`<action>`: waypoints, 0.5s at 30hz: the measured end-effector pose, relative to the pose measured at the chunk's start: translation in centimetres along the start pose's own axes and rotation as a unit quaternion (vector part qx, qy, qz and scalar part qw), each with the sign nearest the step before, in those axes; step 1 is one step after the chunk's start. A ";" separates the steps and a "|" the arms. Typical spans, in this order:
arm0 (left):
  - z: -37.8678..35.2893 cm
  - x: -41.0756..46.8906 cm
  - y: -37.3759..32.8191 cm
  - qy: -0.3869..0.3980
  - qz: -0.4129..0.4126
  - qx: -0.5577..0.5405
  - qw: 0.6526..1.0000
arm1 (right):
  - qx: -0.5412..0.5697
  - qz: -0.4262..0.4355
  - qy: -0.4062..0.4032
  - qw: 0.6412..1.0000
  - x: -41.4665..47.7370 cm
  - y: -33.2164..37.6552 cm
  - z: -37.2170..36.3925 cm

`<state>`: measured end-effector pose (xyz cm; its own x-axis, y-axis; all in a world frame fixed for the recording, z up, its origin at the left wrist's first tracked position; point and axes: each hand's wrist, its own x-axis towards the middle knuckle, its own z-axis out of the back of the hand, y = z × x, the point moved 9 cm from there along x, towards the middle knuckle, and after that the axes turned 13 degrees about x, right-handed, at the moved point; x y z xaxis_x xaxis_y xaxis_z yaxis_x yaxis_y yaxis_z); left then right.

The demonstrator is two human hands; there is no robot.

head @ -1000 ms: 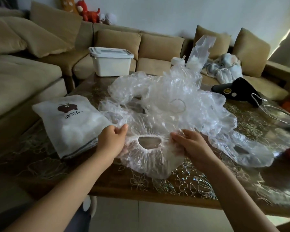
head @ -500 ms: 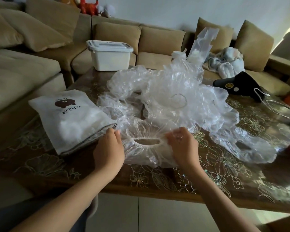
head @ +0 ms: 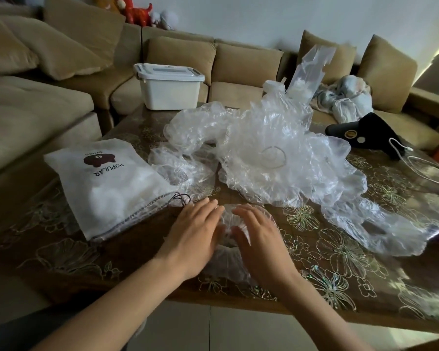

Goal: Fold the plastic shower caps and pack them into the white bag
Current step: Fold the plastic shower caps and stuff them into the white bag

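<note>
Left hand (head: 193, 236) and right hand (head: 259, 239) sit side by side just below frame centre, both palm-down; fingers straight, slightly spread, pointing toward the top of the frame; nothing gripped, both pressing flat on one clear plastic shower cap (head: 227, 217); cap lies flattened on the table, showing only in the gap between the hands and below the palms; some motion blur at the fingertips; both forearms come in bare from the bottom edge.

White bag (head: 112, 188) lies flat left of centre, just beside the left hand; brown bear print and "POPULAR" read upside-down; mouth faces the hands, dark drawstring (head: 180, 198) loose at its corner, close to the left fingertips; white filling shows through the fabric.

Pile of loose shower caps (head: 276, 158) fills centre to right, crumpled and overlapping, trailing toward the lower right; near edge just above the hands; an upright clear plastic bag (head: 312, 69) stands behind it.

Table (head: 340, 262): dark brown top with pale floral line pattern, glossy; near edge crosses the lower frame, pale floor tiles (head: 213, 330) below; black handheld device (head: 365, 133) and white cable (head: 421, 165) at right.

Room: tan corner sofa (head: 238, 64) across the top and left, loose cushions; white lidded storage box (head: 169, 88) on its seat at upper centre-left; bundled cloth (head: 347, 97) upper right; red plush toy (head: 137, 11) on the backrest, top edge.
</note>
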<state>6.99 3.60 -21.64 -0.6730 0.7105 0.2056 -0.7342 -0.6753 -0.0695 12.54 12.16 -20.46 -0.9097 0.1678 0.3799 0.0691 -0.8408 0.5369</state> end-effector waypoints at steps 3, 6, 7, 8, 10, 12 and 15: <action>-3.1 0.5 1.0 0.069 0.015 0.049 0.996 | -0.062 -0.043 0.096 0.993 -0.4 -2.3 -2.0; -4.3 0.4 2.3 0.115 0.030 0.057 0.991 | -0.098 -0.085 0.163 0.978 -1.3 -4.6 -2.1; -4.4 0.3 2.4 0.115 0.026 0.062 0.991 | -0.108 -0.088 0.180 0.974 -1.7 -5.0 -2.1; -4.4 0.0 2.4 0.117 0.023 0.063 0.991 | -0.115 -0.089 0.194 0.970 -2.0 -5.3 -2.1; -4.8 -0.2 2.4 0.125 0.019 0.063 0.990 | -0.121 -0.095 0.212 0.965 -2.5 -5.9 -1.9; -4.6 -0.1 2.4 0.122 0.023 0.058 0.991 | -0.123 -0.102 0.209 0.965 -2.6 -6.1 -1.5; -3.9 -0.2 2.6 0.112 0.026 0.051 0.992 | -0.128 -0.116 0.190 0.967 -2.6 -6.3 -0.8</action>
<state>4.88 2.45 -25.68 -0.7208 0.6929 -0.0195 -0.6931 -0.7203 0.0270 14.14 16.66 -25.43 -0.9767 0.2068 -0.0583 -0.2139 -0.9109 0.3528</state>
